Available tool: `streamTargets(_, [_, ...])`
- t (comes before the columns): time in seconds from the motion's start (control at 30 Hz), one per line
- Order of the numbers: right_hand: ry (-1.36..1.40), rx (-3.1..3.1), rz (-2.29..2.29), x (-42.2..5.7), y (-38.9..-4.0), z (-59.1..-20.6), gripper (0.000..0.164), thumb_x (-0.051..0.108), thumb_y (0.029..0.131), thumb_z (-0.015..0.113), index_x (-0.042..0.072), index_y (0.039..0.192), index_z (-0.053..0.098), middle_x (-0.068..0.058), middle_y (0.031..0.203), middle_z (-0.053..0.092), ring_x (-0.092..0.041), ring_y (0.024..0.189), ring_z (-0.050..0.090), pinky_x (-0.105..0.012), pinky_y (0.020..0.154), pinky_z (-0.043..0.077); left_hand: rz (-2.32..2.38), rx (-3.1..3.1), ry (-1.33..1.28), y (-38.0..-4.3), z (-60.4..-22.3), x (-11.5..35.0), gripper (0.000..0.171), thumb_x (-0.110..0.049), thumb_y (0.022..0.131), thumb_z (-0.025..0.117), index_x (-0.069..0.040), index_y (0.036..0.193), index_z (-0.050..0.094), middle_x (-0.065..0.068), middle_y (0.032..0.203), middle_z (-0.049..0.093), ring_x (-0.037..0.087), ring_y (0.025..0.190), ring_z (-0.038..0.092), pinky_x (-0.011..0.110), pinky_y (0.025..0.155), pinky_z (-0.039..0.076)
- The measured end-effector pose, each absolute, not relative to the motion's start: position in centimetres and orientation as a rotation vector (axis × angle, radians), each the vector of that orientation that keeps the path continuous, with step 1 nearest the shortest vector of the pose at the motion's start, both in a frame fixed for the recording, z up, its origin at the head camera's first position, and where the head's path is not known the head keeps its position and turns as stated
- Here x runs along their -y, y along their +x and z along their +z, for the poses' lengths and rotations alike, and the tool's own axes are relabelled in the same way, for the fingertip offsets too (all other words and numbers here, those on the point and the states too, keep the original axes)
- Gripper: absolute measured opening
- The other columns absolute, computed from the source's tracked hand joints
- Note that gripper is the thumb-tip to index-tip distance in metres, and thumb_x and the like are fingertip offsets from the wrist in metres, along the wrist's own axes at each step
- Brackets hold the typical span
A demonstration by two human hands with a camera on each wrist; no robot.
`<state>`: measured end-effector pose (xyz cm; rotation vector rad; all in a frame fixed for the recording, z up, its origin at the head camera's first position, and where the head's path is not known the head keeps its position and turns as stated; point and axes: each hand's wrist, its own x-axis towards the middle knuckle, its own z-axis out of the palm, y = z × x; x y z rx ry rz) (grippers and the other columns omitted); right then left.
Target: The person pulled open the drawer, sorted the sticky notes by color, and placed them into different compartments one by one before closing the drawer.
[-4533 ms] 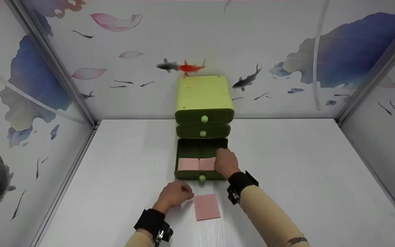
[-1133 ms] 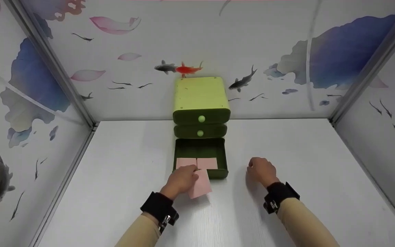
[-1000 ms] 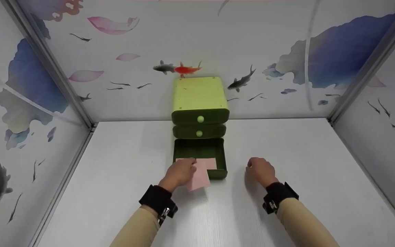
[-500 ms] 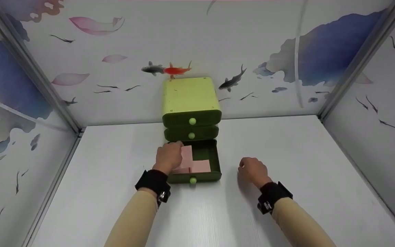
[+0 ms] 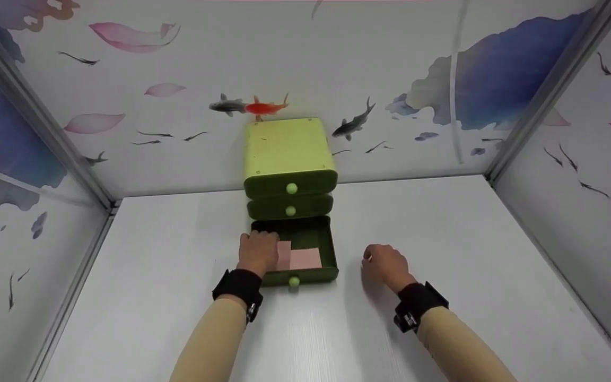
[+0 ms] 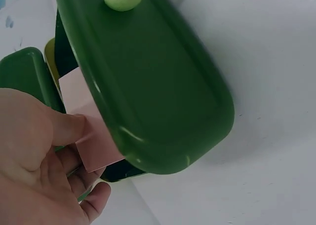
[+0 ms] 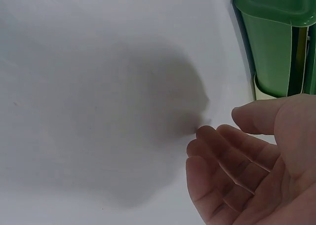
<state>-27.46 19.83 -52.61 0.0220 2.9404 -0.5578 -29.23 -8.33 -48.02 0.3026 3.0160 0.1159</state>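
Inside the pulled-out bottom drawer (image 5: 326, 273) of a small green chest, my left hand (image 5: 258, 252) pinches a pink sticky note (image 6: 91, 131) at the drawer's left side. The left wrist view shows the thumb on its face and fingers behind it, just inside the drawer front. A second pink sticky note (image 5: 305, 259) lies to its right in the drawer. Another one, seen earlier on the left, is hidden by my left hand or the held note. My right hand (image 5: 387, 265) rests on the white table right of the drawer, fingers loosely curled, holding nothing.
The chest's yellow-green top (image 5: 287, 148) stands against the patterned back wall (image 5: 390, 63). Its middle drawer (image 5: 316, 206) juts out less than the bottom one. Round light-green knobs (image 5: 294, 281) sit on the drawer fronts. Side walls bound the white table (image 5: 417, 223).
My left hand has carried the pink sticky note from the table over the drawer front and down into the left side. My right hand left the drawer earlier and now rests beside it.
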Motion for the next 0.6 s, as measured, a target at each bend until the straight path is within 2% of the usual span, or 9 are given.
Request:
streamTargets(0.4, [-0.015,-2.983,-0.558,-19.7,-27.0,-52.4,0.015,0.012,0.092,0.063,0.004,0.101,0.071,-0.011,0.093,0.072,-0.027,0.081,0.067,-0.042,0.071,0.054,0.021,-2.994,0.284,-29.5,-49.8,8.9,0.017,-0.01,0.09,0.067,-0.013,0.106,0.072,0.01,0.105,0.069,0.031,0.101,0.061,0.049,0.096,0.04])
streamTargets(0.6, [-0.009,-2.962,-0.559,-19.7,-27.0,-52.4,0.017,0.014,0.092,0.062,0.005,0.103,0.071,-0.01,0.094,0.071,-0.026,0.083,0.067,-0.043,0.072,0.054,0.016,-3.006,0.256,-29.5,-50.2,8.9,0.02,-0.011,0.093,0.064,-0.014,0.112,0.07,0.01,0.105,0.071,0.032,0.103,0.061,0.051,0.1,0.039])
